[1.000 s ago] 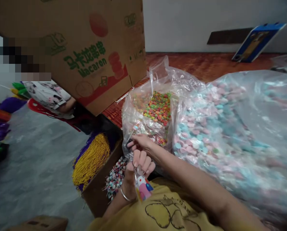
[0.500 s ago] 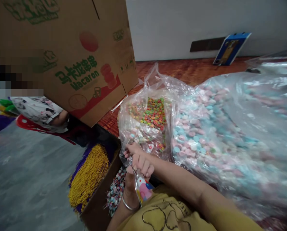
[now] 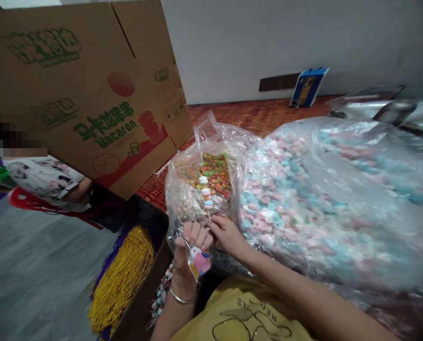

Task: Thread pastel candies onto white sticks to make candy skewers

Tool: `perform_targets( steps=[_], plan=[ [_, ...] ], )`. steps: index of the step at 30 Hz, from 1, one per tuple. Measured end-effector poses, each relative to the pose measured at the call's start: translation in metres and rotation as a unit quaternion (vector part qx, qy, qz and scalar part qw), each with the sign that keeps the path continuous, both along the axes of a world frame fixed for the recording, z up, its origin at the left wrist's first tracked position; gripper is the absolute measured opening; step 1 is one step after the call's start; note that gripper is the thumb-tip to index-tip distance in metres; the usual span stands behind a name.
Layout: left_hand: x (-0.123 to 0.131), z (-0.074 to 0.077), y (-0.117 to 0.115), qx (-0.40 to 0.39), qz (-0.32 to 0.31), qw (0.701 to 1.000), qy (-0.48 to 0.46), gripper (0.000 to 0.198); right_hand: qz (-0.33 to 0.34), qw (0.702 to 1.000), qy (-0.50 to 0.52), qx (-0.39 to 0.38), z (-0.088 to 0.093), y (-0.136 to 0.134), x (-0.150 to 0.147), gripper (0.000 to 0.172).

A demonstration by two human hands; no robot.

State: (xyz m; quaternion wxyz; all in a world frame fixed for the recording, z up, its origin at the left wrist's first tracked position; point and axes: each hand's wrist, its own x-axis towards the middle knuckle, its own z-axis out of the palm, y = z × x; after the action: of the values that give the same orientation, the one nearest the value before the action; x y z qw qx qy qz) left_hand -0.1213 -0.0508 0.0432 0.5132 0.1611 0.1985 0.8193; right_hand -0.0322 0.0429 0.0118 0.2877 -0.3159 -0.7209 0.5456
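My right hand point(image 3: 229, 235) pinches the thin stick of a candy skewer point(image 3: 206, 193), which points away from me. Stacked on it are white, pink and blue pieces with orange ones between. Just left of it, my left hand point(image 3: 193, 241) is closed on a small clear printed plastic bag point(image 3: 199, 262) with pink, blue and yellow shapes; a silver bangle circles that wrist. Beyond both hands lies an open clear bag of small coloured candy rings point(image 3: 214, 173). To its right spreads a big clear bag of pink, blue and white candies point(image 3: 268, 203).
A large cardboard carton point(image 3: 126, 118) stands at the left. Below it, a box point(image 3: 136, 303) holds wrapped skewers point(image 3: 160, 296), with a gold tassel bundle point(image 3: 126, 279) alongside. Another person's sleeve point(image 3: 60, 180) shows at the left. A blue box point(image 3: 309, 87) leans against the wall.
My right hand has drawn back to the right from beyond my left hand, and the candy skewer now shows upright in it. My left hand keeps the printed bag. The view has shifted.
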Motion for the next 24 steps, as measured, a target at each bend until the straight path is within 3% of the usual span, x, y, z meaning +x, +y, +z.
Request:
perform_targets(
  steps=[1, 3, 5, 9, 14, 19, 24],
  plan=[
    [-0.003, 0.001, 0.005, -0.005, 0.001, 1.000, -0.003, 0.056, 0.009, 1.000, -0.022, 0.012, 0.002, 0.004, 0.025, 0.028],
    [-0.009, 0.001, 0.019, -0.035, 0.030, 0.999, -0.015, 0.053, 0.014, 0.997, -0.058, 0.043, 0.006, 0.010, 0.078, 0.038],
    [-0.013, -0.003, 0.037, -0.092, 0.062, 0.993, -0.037, 0.046, 0.002, 0.993, -0.089, 0.072, 0.010, 0.013, 0.127, 0.034],
    [-0.004, -0.018, 0.071, -0.166, 0.064, 0.981, -0.079, 0.033, -0.026, 0.967, -0.146, 0.208, 0.011, 0.009, 0.197, 0.028],
    [0.026, -0.026, 0.092, -0.171, 0.001, 0.982, -0.082, 0.035, -0.036, 0.941, -0.149, 0.302, 0.011, -0.001, 0.227, 0.029],
    [0.047, -0.015, 0.098, -0.192, -0.018, 0.980, -0.043, 0.038, -0.052, 0.927, -0.153, 0.339, 0.013, -0.002, 0.239, 0.031],
    [0.052, -0.009, 0.100, -0.169, -0.016, 0.985, 0.019, 0.050, -0.063, 0.900, -0.164, 0.399, 0.011, -0.003, 0.253, 0.026]
  ],
)
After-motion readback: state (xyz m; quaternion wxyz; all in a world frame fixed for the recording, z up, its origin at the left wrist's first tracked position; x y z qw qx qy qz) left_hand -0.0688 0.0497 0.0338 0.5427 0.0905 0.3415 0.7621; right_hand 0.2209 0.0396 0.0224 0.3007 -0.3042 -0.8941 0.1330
